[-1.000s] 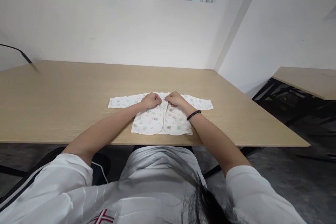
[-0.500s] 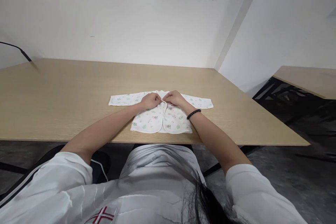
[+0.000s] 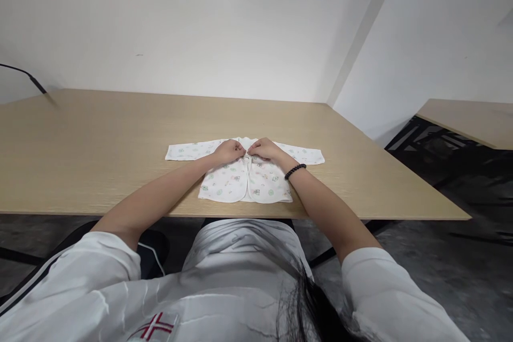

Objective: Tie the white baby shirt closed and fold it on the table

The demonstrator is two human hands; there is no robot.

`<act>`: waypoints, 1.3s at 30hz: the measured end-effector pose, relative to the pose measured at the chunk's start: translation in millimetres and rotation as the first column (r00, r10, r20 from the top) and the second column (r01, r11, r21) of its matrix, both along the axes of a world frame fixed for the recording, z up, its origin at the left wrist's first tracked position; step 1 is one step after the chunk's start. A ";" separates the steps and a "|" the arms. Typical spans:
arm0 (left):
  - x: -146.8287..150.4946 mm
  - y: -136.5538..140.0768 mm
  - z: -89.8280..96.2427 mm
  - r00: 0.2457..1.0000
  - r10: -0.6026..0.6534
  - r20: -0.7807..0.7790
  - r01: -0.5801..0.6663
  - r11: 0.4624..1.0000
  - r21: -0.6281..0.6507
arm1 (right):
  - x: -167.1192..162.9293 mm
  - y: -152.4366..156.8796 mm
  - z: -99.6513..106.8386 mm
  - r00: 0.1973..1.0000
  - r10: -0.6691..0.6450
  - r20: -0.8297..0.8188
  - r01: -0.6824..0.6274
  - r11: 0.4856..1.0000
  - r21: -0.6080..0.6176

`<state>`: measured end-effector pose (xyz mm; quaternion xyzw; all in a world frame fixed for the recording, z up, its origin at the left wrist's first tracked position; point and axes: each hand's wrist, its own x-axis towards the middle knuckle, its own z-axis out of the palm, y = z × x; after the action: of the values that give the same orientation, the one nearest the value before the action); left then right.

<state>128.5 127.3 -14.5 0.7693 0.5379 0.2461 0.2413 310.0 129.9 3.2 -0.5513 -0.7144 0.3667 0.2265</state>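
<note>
A small white baby shirt [image 3: 224,184] with a printed pattern lies spread on the table, both sleeves stretched out sideways and its front edges meeting down the middle. My left hand [image 3: 231,152] pinches the front edge near the neckline from the left. Opposite it, my right hand [image 3: 264,149] pinches the other edge, its fingertips almost touching those of the left. What exactly sits between the fingertips, cloth alone or a fastener, is too small to make out. A black beaded bracelet [image 3: 295,171] circles my right wrist.
The wooden table [image 3: 120,128] reaches back to a white wall [image 3: 200,43]. Its front edge runs just below the shirt's hem. A thin black rod [image 3: 38,84] stands at the far left. Another table [image 3: 473,120] is at the right.
Both hands stay at the shirt's neckline with only a slight shift of the fingers. The cloth just below the fingertips is creased a little differently.
</note>
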 end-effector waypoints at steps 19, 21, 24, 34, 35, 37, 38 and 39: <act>-10.2 -4.5 3.9 0.981 -0.121 -0.150 0.146 0.974 0.173 | -2.3 -15.3 11.9 0.983 0.053 0.173 -0.075 0.990 0.121; -11.3 -4.8 5.2 0.974 -0.139 -0.176 0.170 0.970 0.173 | -5.4 -22.5 14.0 0.976 0.068 0.209 -0.093 0.989 0.114; -10.6 -4.9 5.5 0.967 -0.150 -0.206 0.189 0.965 0.181 | -11.7 -29.9 16.1 0.964 0.077 0.254 -0.108 0.988 0.112; -10.1 -10.9 9.6 0.988 -0.088 -0.130 0.113 0.973 0.202 | 14.8 -23.0 30.1 0.963 0.213 0.164 -0.206 0.977 -0.060; -10.5 -13.3 10.9 0.988 -0.099 -0.118 0.120 0.975 0.189 | 16.3 -21.7 29.9 0.966 0.210 0.152 -0.201 0.977 -0.070; -10.6 -18.5 13.0 0.985 -0.143 -0.099 0.156 0.977 0.146 | 17.2 -19.7 28.7 0.971 0.197 0.134 -0.186 0.979 -0.086; -10.4 -20.9 13.8 0.981 -0.170 -0.089 0.180 0.976 0.119 | 16.9 -19.1 27.9 0.973 0.191 0.127 -0.180 0.979 -0.093; -10.2 -23.0 14.5 0.977 -0.197 -0.078 0.204 0.975 0.093 | 16.3 -18.6 27.2 0.975 0.189 0.119 -0.177 0.979 -0.101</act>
<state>118.3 104.4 0.0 0.8387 0.4524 0.2209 0.2076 326.4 111.3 30.4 -0.5151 -0.7581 0.3814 0.1205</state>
